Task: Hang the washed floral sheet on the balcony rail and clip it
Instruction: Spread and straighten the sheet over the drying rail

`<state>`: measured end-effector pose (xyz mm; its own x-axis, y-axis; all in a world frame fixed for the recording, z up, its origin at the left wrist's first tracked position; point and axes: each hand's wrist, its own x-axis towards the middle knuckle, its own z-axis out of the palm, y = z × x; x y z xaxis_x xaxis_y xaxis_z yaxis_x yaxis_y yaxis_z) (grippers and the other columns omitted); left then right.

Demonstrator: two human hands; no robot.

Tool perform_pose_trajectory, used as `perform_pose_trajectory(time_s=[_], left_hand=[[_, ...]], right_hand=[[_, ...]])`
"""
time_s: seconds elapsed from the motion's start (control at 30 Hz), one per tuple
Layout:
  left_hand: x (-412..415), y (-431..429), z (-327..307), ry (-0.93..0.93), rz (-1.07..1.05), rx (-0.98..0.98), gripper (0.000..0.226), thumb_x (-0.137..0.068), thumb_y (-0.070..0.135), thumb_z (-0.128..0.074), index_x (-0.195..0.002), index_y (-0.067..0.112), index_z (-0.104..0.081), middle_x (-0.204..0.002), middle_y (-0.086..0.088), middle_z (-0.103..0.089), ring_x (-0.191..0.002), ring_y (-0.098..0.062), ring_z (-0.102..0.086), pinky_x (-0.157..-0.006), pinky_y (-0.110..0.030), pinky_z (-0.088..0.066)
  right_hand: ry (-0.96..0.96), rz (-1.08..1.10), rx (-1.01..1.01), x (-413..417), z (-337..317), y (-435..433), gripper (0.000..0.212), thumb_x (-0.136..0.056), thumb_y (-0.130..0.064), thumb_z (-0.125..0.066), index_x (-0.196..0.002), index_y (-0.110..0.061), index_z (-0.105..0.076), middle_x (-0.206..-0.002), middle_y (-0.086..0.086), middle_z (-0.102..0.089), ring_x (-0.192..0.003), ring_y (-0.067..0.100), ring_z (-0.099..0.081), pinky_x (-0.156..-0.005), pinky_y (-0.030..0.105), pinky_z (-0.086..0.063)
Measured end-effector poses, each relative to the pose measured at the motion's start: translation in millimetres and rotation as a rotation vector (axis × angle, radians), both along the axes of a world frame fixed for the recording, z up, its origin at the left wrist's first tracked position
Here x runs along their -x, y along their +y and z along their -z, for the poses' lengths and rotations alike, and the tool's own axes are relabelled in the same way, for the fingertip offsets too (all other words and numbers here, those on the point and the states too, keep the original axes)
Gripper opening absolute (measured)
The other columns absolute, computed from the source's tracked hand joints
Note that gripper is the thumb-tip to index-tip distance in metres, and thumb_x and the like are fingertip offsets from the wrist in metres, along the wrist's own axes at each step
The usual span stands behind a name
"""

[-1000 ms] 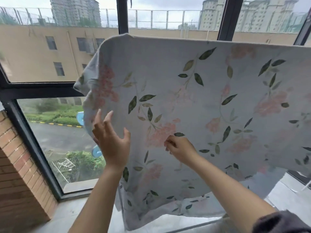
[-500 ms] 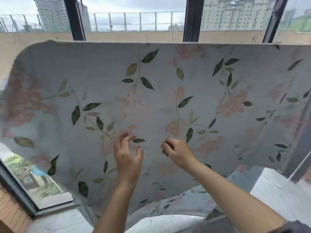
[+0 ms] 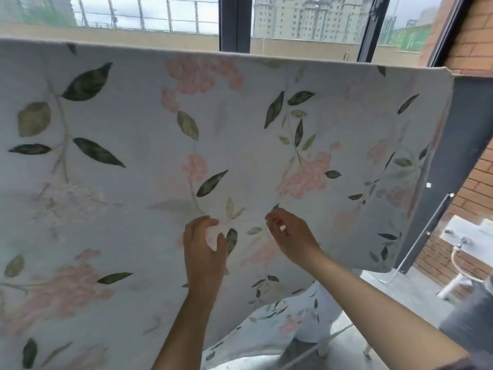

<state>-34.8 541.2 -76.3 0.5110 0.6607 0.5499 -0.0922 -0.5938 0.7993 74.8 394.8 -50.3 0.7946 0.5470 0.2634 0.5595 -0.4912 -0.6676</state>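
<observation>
The floral sheet (image 3: pixel 240 124), white with pink blossoms and green leaves, hangs spread wide over a rail that its top fold hides. Its right corner (image 3: pixel 442 73) ends near the dark window frame. Another part of the sheet (image 3: pixel 282 319) sags low behind my arms. My left hand (image 3: pixel 204 247) is raised in front of the cloth at mid height, fingers spread and curved, fingertips at the fabric. My right hand (image 3: pixel 290 236) is just to the right of it, fingers bunched together and pinching the sheet's surface.
Dark window posts (image 3: pixel 234 22) rise behind the sheet, with buildings outside. A brick wall (image 3: pixel 469 49) closes the right side. Low on the right stand a white sink with a tap (image 3: pixel 464 236) and a hose, on a grey floor (image 3: pixel 394 289).
The view has swung right along the sheet, from its left edge to its right corner. My left hand dropped from the left edge and now sits beside my right hand.
</observation>
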Motion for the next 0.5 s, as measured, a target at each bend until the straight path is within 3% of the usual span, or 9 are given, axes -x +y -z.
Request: perform_pose_trajectory(time_s=[0.13, 0.23, 0.5], left_hand=[[-49.2, -26.9, -3.6, 0.008, 0.062, -0.012, 0.033, -0.080, -0.006, -0.061, -0.097, 0.021, -0.053, -0.111, -0.002, -0.050, -0.106, -0.017, -0.049, -0.086, 0.000, -0.033], [-88.0, -52.7, 0.1, 0.006, 0.042, -0.053, 0.033, -0.078, -0.005, -0.062, -0.097, 0.022, -0.055, -0.109, 0.000, -0.050, -0.107, -0.021, -0.052, -0.092, -0.025, -0.044], [-176.5, -180.4, 11.4, 0.024, 0.063, -0.026, 0.030, -0.080, -0.003, -0.061, -0.095, 0.022, -0.056, -0.110, 0.000, -0.051, -0.107, -0.012, -0.048, -0.091, -0.028, -0.039]], right_hand=[[-0.001, 0.070, -0.014, -48.0, 3.7, -41.6, 0.019, -0.098, -0.025, -0.044, -0.115, -0.022, -0.053, -0.114, -0.008, -0.055, -0.106, 0.007, -0.052, -0.090, 0.024, -0.044], [0.006, 0.096, -0.028, -87.4, 5.0, -72.9, 0.021, -0.098, -0.025, -0.044, -0.117, -0.020, -0.053, -0.115, -0.006, -0.055, -0.107, 0.008, -0.052, -0.088, 0.023, -0.044], [-0.020, 0.068, -0.028, -182.0, 15.5, -190.4, 0.024, -0.097, -0.023, -0.046, -0.118, -0.018, -0.055, -0.115, -0.005, -0.057, -0.103, 0.009, -0.053, -0.087, 0.022, -0.043]])
